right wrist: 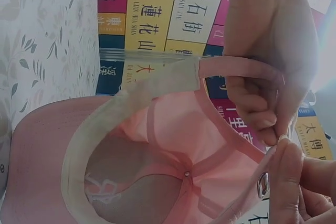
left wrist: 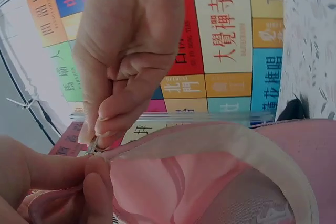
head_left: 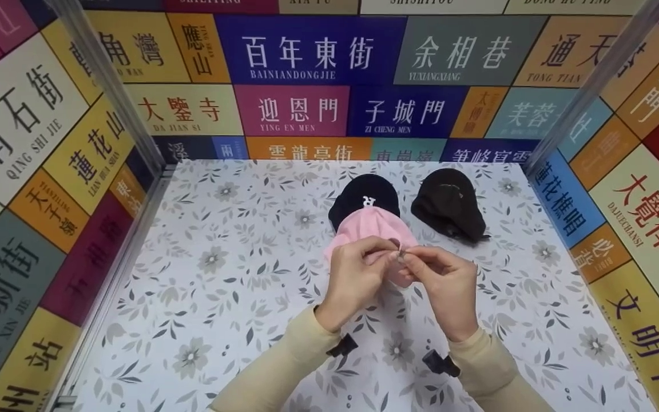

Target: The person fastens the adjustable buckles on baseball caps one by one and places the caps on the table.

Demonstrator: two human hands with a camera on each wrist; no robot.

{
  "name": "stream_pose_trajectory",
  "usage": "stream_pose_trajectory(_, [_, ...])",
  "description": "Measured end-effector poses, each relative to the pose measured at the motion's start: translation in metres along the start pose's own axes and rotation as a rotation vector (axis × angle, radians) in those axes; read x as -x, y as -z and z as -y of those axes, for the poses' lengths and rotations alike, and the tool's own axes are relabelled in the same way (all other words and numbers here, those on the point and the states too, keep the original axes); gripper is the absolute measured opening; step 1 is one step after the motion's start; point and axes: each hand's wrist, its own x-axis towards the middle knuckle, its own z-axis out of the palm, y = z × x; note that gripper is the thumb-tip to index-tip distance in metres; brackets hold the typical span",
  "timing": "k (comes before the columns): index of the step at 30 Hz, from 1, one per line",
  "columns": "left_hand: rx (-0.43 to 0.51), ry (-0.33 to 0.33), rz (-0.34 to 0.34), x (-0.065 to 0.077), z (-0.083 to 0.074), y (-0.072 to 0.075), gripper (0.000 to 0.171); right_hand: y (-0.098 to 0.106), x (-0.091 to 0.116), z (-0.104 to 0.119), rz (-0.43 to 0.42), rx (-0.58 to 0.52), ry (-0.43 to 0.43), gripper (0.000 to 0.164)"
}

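Note:
Held up in front of the other caps is a pink baseball cap, its hollow inside and pale sweatband facing the right wrist camera. My left hand pinches the strap at the cap's back. Close against it, my right hand also pinches the strap, and the fingertips of both hands almost meet. A small metal buckle shows on the strap beside my right fingers. From the left wrist, my right hand appears above, my left fingers lower left. The strap's end is hidden between fingers.
A black cap with a white letter lies behind the pink one. To its right rests a dark brown cap. The table's cover has a floral print. Sign-covered panels stand at the back and both sides.

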Motion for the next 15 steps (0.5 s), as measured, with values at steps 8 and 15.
stream_pose_trajectory(8, [0.009,-0.077,-0.024,0.0004,0.0045,0.0015,0.006,0.0023,-0.0055,0.0028,0.043,-0.091,-0.1,0.026])
stream_pose_trajectory(15, [0.09,0.056,-0.044,-0.002,0.0045,0.0046,0.009,0.0036,-0.0071,0.0038,0.061,-0.193,-0.185,0.026])
